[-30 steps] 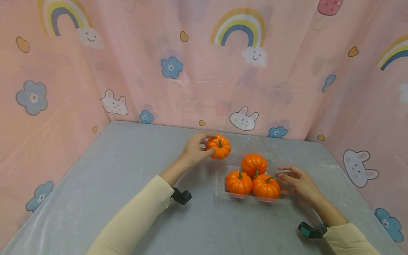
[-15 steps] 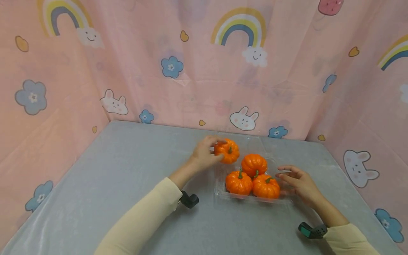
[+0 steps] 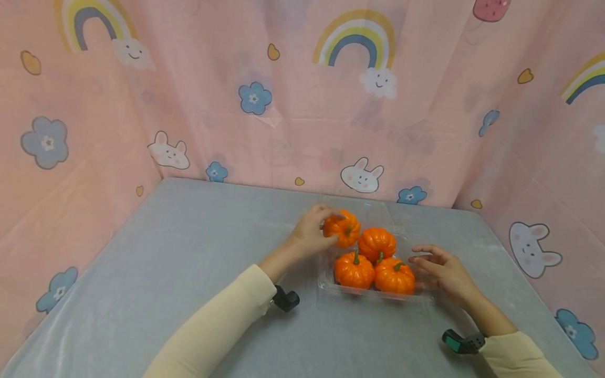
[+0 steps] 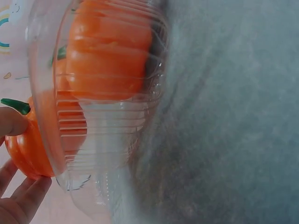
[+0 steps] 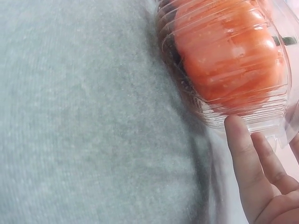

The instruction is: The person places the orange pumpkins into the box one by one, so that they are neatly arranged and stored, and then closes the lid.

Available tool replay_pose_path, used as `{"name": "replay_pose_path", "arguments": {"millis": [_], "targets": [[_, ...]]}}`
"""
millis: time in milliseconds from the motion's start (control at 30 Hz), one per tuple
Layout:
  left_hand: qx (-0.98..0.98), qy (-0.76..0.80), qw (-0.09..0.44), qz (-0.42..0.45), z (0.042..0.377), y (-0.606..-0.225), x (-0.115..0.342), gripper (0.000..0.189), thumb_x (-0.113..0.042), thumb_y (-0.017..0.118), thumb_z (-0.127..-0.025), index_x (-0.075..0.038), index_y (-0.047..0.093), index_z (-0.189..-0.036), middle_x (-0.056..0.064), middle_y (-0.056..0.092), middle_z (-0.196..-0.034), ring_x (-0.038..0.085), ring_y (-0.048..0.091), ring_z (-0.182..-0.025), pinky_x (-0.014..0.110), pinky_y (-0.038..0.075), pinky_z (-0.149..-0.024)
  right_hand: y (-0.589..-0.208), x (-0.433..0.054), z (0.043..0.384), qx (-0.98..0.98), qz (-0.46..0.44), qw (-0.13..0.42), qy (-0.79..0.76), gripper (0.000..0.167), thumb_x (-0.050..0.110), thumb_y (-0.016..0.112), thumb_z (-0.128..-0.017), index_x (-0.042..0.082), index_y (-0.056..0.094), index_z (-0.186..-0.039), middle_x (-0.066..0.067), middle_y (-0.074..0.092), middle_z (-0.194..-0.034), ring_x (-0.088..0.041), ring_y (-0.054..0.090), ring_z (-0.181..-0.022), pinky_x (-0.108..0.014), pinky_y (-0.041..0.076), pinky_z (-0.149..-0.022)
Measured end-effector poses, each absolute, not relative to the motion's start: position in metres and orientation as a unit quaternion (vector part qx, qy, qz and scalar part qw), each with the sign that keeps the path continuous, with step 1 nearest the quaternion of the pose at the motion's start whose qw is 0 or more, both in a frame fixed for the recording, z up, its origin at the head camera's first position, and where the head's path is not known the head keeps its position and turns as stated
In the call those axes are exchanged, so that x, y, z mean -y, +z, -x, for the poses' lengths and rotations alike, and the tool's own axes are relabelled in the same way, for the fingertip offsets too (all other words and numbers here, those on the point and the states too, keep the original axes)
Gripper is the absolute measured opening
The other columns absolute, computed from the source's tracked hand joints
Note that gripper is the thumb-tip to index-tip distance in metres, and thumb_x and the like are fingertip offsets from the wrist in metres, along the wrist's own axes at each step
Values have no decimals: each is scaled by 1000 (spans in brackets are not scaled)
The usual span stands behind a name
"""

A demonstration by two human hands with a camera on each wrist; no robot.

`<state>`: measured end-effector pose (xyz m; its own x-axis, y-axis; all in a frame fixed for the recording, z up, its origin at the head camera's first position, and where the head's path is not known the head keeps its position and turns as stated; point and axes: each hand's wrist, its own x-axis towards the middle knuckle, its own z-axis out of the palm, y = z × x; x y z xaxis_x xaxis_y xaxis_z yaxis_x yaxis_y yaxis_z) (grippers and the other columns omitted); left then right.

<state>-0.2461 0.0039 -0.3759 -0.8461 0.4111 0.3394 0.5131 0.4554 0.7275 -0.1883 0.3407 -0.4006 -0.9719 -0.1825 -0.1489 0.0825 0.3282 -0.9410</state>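
Note:
My left hand (image 3: 310,231) grips a small orange toy pumpkin (image 3: 348,231) over the back left corner of a clear plastic clamshell box (image 3: 326,278). In the left wrist view, thumb and fingers span this pumpkin (image 4: 29,144), its green stem pointing up past the thumb. Three more pumpkins sit in the box: one at the back (image 3: 376,242), one at front left (image 3: 353,272) and one at front right (image 3: 395,278). At the box's right side rests my right hand (image 3: 446,273), fingers loosely extended. Its fingertips (image 5: 236,125) lie right at the ribbed plastic wall.
The box's clear lid (image 3: 366,212) lies folded back behind it, towards the pink printed curtain (image 3: 293,126). A grey cloth (image 3: 212,226) covers the table. Each wrist wears a black camera mount, the right one (image 3: 463,342) near the front.
My left hand has carried its pumpkin to the right and slightly towards me, from beside the box to over its back left part. The right hand has stayed at the box's side.

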Motion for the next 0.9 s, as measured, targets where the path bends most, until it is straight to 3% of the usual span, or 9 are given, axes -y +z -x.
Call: {"name": "replay_pose_path", "arguments": {"millis": [267,900], "targets": [[858,-433,55,270,245,-378,-8,41,-8,73,-79,-13,63,-119,6,53,-130,22,53,-120,33,49,-100,-400,-340,188,-803,31,114,-584,21,25,54,-99,22,57,-120,15,68,-101,-10,69,-86,-35,60,-70],[869,-385,69,303,245,-386,-12,41,-3,73,-75,-15,64,-113,2,54,-126,21,51,-121,33,44,-106,-403,-340,189,-794,39,114,-596,23,21,53,-99,18,56,-122,15,69,-102,-10,70,-86,-34,60,-69]]}}
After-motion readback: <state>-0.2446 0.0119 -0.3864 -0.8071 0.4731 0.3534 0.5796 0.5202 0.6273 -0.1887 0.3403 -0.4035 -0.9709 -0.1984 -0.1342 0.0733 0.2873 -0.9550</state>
